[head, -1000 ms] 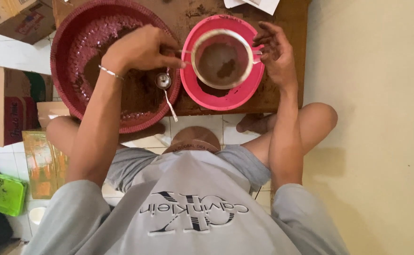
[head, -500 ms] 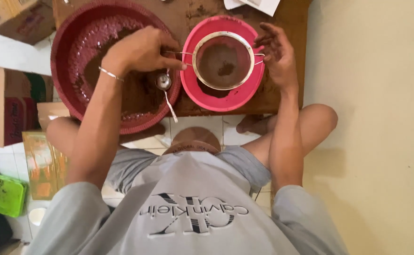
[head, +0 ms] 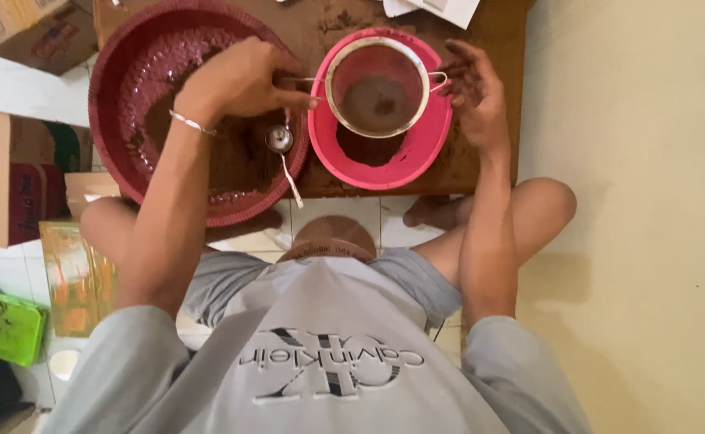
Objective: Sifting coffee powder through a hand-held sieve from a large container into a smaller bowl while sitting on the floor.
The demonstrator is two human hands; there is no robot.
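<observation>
Over the pink bowl (head: 384, 161) on the low wooden table (head: 481, 161): sifting, by the look of it. Left hand (head: 240, 80) closed around the wire handle of a round metal sieve (head: 378, 87), thumb and fingers pinching it, thin bracelet (head: 190, 123) on the wrist. Right hand (head: 473, 96) open and holding nothing, fingers spread just beside the sieve's far rim, near its small hook; cannot tell whether touching. Inside the mesh, only a thin patch of brown powder (head: 376, 104) with a darker clump or two; beneath it, a dark heap in the bowl. To the left, touching the pink bowl, a wide maroon basin (head: 115, 96) with more brown powder, and a metal spoon (head: 282, 145) lying across its rim, bowl end up, untouched. Judged from this: mid-way through a sieve load, most of it through, lumps left behind. Next move likely calls for a level sieve centred over the pink bowl, light taps from the open hand rather than hard ones, and care not to spill powder onto the dusted tabletop.
</observation>
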